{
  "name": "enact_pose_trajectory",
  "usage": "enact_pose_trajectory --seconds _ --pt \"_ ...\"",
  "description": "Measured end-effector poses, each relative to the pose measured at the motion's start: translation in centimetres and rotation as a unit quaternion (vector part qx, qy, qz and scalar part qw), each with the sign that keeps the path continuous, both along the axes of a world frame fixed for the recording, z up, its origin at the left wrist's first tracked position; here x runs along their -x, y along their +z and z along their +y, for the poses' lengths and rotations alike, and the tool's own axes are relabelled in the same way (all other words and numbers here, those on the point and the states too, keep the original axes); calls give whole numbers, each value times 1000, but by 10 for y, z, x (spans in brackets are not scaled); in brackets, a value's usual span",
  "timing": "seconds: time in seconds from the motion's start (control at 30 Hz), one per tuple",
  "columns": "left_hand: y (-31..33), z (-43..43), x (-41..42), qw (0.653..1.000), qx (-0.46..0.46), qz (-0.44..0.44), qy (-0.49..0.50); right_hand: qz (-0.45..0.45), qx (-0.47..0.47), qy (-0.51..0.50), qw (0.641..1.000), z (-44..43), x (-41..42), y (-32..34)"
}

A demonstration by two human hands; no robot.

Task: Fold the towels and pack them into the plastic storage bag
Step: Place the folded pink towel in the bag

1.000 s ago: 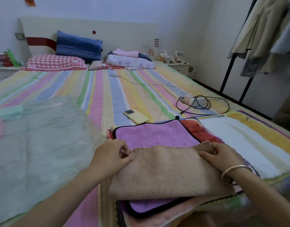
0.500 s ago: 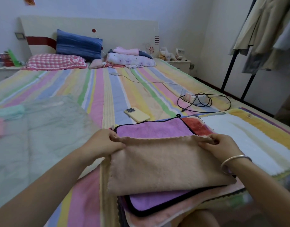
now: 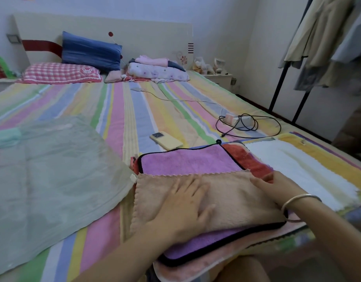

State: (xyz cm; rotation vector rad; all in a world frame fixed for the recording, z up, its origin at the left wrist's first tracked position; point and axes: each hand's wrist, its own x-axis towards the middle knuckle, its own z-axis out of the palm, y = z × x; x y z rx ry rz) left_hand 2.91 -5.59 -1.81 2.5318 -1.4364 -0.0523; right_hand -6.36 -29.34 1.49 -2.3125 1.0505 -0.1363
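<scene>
Head view looks down on a striped bed (image 3: 122, 110) where a beige towel (image 3: 232, 200) lies folded on top of a stack, directly over a purple towel (image 3: 187, 161) with black trim. A red towel (image 3: 251, 159) peeks out behind and a white towel (image 3: 297, 169) lies spread to the right. The left hand (image 3: 183, 206) lies flat on the beige towel, its grip spread wide with fingers straight, pressing the pile down. The right hand (image 3: 275, 186), a bangle (image 3: 299, 200) at its wrist, rests on the towel's right part near the far corner, fingers extended and holding nothing that I can make out.

This looks like the smoothing stage of a fold. The towel is halved but probably needs another fold, or can be lifted as it is. Next, both hands would have to take an edge and carry the towel left to the plastic storage bag (image 3: 53, 169), which lies flat just beside the stack, its near corner touching the towel's left edge. I cannot see the bag's mouth, so finding the opening comes first.

The stack overhangs the near edge of the bed, so pulling toward the body could tip it off. Beyond the stack, a yellow phone (image 3: 167, 140) lies near and a black cable (image 3: 249, 125) farther off. A clothes rack (image 3: 277, 88) stands well off to the right. The way to the bag looks open.
</scene>
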Motion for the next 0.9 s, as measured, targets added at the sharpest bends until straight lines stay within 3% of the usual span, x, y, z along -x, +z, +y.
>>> enact_pose_trajectory --seconds 0.13,0.23,0.3,0.33,0.4,0.47,0.53,0.6,0.73,0.9 --pt "-15 -7 1 999 -39 7 12 -34 -167 77 982 13 16 12" --pt "-14 -6 3 999 -31 8 11 -63 -189 137 970 32 18 32" --pt "-12 -3 -1 999 31 42 -2 -132 -184 133 965 50 9 50" --pt "-8 1 -3 989 111 94 0 -168 -183 133 959 61 2 59" --pt "6 14 -7 932 292 200 76 -223 -185 167 942 89 -10 73" --pt "21 35 -16 819 399 354 211 -238 -175 232 927 122 -22 73" --pt "35 59 -24 698 416 498 300 -209 -127 297 923 153 -34 56" --pt "41 79 -26 665 372 560 325 -170 -120 331 920 176 -41 33" --pt "29 88 -24 688 342 558 312 -206 -159 286 922 178 -38 11" --pt "19 79 -23 800 334 415 276 -216 23 117 969 144 -20 3"
